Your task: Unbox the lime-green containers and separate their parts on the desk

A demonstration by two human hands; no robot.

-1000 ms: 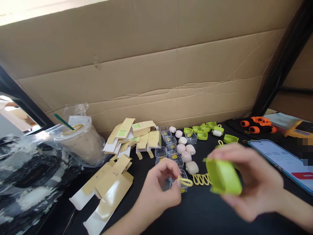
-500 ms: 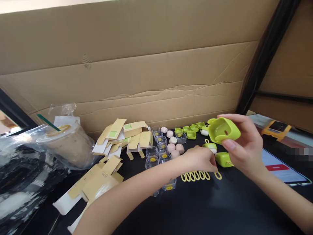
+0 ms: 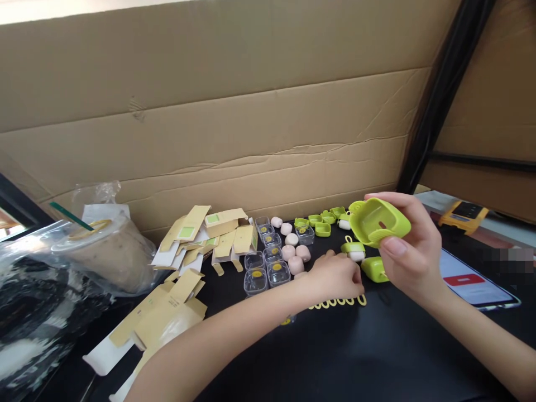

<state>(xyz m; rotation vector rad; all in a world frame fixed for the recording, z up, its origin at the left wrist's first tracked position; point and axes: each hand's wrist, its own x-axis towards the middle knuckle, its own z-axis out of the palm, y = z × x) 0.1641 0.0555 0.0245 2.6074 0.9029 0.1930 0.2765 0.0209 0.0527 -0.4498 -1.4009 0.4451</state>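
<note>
My right hand (image 3: 412, 251) holds a lime-green silicone case shell (image 3: 377, 221) up above the black table, its hollow side facing me. My left hand (image 3: 335, 276) rests low on the table with its fingers curled, beside a row of yellow rubber loops (image 3: 341, 302) and just left of a second green shell (image 3: 374, 269). A small green-and-white piece with a loop (image 3: 354, 249) lies right behind its fingertips. Whether the left fingers pinch anything is hidden.
Clear plastic boxes (image 3: 268, 265), pink pads (image 3: 293, 254) and more green shells (image 3: 320, 221) lie behind. Folded tan cartons (image 3: 201, 237) sit left, with a bagged drink cup (image 3: 104, 245). A phone (image 3: 473, 279) lies right. A cardboard wall (image 3: 251, 111) stands behind.
My left hand left the clear boxes and reached right across the table to the yellow loops. My right hand lifted the green shell and turned its hollow side towards me.
</note>
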